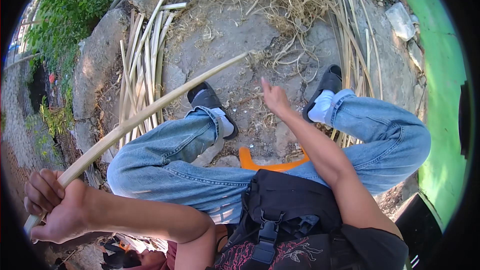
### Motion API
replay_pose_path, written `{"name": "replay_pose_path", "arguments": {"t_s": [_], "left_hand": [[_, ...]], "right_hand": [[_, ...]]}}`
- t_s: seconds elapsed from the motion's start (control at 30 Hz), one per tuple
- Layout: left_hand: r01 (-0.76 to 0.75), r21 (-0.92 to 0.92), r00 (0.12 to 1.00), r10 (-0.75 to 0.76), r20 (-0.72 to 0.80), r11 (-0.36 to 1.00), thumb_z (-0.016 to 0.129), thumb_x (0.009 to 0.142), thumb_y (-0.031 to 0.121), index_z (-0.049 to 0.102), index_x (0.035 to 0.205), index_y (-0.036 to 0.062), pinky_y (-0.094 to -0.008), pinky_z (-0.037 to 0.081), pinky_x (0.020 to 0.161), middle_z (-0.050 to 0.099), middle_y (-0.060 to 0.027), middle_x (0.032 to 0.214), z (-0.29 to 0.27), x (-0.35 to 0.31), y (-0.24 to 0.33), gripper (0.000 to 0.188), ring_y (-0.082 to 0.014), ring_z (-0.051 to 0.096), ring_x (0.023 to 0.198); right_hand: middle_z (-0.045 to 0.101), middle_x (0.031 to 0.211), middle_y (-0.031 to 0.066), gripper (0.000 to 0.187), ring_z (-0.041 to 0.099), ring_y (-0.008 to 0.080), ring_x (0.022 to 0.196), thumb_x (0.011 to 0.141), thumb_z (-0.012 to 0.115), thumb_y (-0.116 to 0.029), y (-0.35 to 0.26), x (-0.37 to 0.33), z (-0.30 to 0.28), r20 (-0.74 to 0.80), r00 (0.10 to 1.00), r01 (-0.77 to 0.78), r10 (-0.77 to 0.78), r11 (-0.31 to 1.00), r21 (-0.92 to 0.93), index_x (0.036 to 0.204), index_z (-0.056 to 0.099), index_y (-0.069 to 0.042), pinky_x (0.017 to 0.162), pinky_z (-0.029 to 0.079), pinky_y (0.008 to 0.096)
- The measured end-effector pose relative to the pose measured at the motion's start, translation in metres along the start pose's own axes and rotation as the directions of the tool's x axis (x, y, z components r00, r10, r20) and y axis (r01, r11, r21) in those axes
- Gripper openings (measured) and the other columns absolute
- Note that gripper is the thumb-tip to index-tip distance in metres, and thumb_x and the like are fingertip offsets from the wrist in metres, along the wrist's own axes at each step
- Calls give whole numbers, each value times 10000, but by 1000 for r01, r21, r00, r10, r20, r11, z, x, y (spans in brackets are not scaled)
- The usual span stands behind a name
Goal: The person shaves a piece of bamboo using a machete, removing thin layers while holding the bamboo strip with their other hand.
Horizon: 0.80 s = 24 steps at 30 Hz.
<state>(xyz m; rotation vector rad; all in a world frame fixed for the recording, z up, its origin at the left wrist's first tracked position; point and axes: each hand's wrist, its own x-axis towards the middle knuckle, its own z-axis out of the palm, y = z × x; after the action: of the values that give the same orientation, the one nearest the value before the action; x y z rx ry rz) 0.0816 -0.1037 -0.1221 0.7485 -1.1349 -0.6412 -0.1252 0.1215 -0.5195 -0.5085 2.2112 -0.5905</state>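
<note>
**Long pale-tan bamboo-like strip [150, 110]: light for its length, likely springy, best held in two places**

Beneath everything lies the dusty grey ground [215, 40] between your feet. Across it, in view, the strip slants from low on your left up toward the middle, its far end near your right side. Expect it to feel light but swing readily, since most of its length reaches out past your hold. It looks stiff along its length, with some spring at the far end, and more apt to split along the grain than to snap. Its face looks dry, so slipping should be a small worry; edges and splinters deserve more care.

To your left, a loose bundle of slim, pale wooden strips [147, 70] lies on the ground; ahead sits a tangled heap of curly straw-coloured shavings [295, 0].

Your left grip [70, 211] is wrapped around the strip close to its near end, a firm place but a poor one for steadying the tip. Your right grip [276, 99] is blurred, one finger extended, near the far end with no clear contact; you cannot tell whether it pinches anything. A second, light hold around mid-length would tame the sway.
</note>
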Motion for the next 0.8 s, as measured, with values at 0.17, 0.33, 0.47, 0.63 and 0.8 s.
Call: {"name": "replay_pose_path", "arguments": {"t_s": [0.17, 0.33, 0.47, 0.63, 0.8], "left_hand": [[69, -173, 988, -42, 151, 983, 393, 847, 498, 300, 610, 137, -229, 139, 376, 213, 12, 501, -15, 19, 5, 441, -89, 194, 424], [-7, -106, 999, 10, 31, 994, 430, 826, 424, 284, 576, 144, -227, 131, 377, 213, 17, 495, 6, 1, 6, 403, -87, 179, 414], [-35, -50, 998, 38, 59, 998, 456, 811, 430, 293, 593, 145, -223, 124, 377, 211, 27, 496, 2, 3, 10, 394, -82, 176, 414], [15, -131, 999, -8, 52, 991, 456, 798, 391, 290, 587, 143, -225, 126, 375, 215, 23, 494, 3, -3, 10, 365, -81, 179, 414], [-21, -182, 998, 31, 53, 983, 456, 789, 370, 288, 578, 142, -226, 123, 378, 217, 18, 494, 1, -1, 12, 353, -83, 185, 412]], "right_hand": [[562, 581, 286, 791, 601, 424, 627, 920, 306, -590, -66, -30, -10, 12, 897, 437, -443, 889, 134, 592, 616, 59, 612, 450, 496], [557, 578, 259, 737, 576, 432, 600, 916, 343, -583, -1, -1, 2, -25, 1000, 18, -16, 996, 84, 599, 585, 36, 564, 428, 490], [572, 589, 262, 751, 596, 426, 618, 917, 323, -590, -80, -34, -10, 28, 958, 279, -287, 947, 157, 568, 578, 24, 599, 451, 481], [576, 596, 258, 700, 599, 430, 631, 913, 359, -580, 16, -3, 1, 64, 994, -97, 92, 993, 74, 646, 600, 21, 619, 461, 476], [575, 593, 252, 702, 601, 426, 633, 913, 332, -592, -36, -35, 4, 42, 995, 93, -95, 994, 63, 720, 611, 22, 611, 464, 474]]}}
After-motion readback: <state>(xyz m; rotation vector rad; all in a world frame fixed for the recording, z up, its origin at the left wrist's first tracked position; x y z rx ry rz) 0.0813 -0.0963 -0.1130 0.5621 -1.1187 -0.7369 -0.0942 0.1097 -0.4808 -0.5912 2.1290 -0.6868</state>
